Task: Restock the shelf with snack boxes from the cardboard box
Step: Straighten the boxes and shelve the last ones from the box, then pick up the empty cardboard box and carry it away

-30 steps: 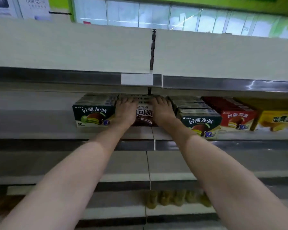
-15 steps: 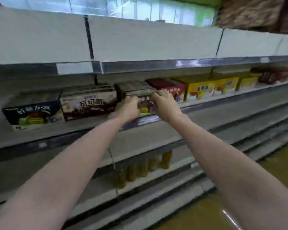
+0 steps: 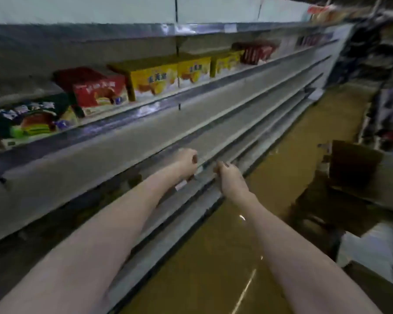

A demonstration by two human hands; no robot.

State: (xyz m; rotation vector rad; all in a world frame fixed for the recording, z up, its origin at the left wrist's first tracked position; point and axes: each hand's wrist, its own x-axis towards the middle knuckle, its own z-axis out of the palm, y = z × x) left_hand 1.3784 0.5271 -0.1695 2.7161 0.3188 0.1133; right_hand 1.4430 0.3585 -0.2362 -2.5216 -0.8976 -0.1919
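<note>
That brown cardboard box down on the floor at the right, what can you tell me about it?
The cardboard box is plain brown corrugated card, sitting on the glossy tan floor across the aisle from the shelf. Its top is open, with one flap standing up and others folded outward. The inside is dark, so its contents cannot be made out. The picture is blurred there. Neither hand touches it; both are out in front, well short of it.

A glossy yellow-brown floor (image 3: 213, 257) runs along the aisle and carries streaks of reflected light. Pale panels (image 3: 77, 7) form the backing at the top of the view. At the far right, a dark, blurred rack of goods (image 3: 386, 75) stands across the aisle; its contents cannot be identified. Lighting is dim.
</note>
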